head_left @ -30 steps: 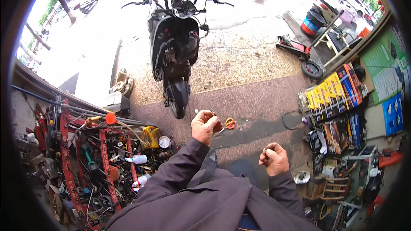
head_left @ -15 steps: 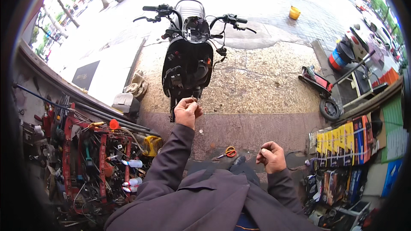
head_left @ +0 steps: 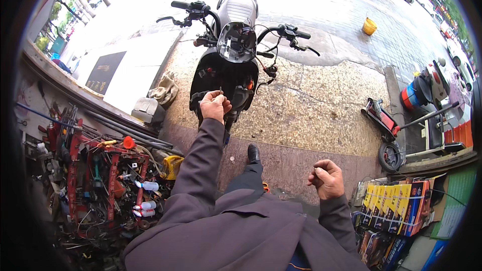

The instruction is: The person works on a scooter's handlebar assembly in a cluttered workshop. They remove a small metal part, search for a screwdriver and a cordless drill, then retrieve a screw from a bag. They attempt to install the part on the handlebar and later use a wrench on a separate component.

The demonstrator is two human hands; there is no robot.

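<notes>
My left hand (head_left: 215, 105) is raised in front of the black scooter's front section (head_left: 206, 73), pinching a small thin piece (head_left: 221, 90) that looks metallic. I cannot tell whether it touches the scooter. Above it are the handlebar (head_left: 217, 20) and a round glossy housing (head_left: 236, 40) with dark insides showing. My right hand (head_left: 327, 180) is lower at the right, fingers curled and thumb against the index finger, on something too small to make out. My dark shoe (head_left: 253, 153) is on the floor between them. Orange-handled scissors (head_left: 266, 187) show partly beside my leg.
A red rack (head_left: 75, 170) crowded with tools lines the left wall, near a yellow jug (head_left: 172, 167). At right stand a red floor jack (head_left: 381, 123), a small wheel (head_left: 389, 156) and boxes (head_left: 391, 206). Outside are a yellow bucket (head_left: 369, 26) and parked vehicles.
I have stepped closer to the scooter, my foot now forward. My left hand has risen toward its front panel with the small piece. The scissors have become mostly hidden by my body.
</notes>
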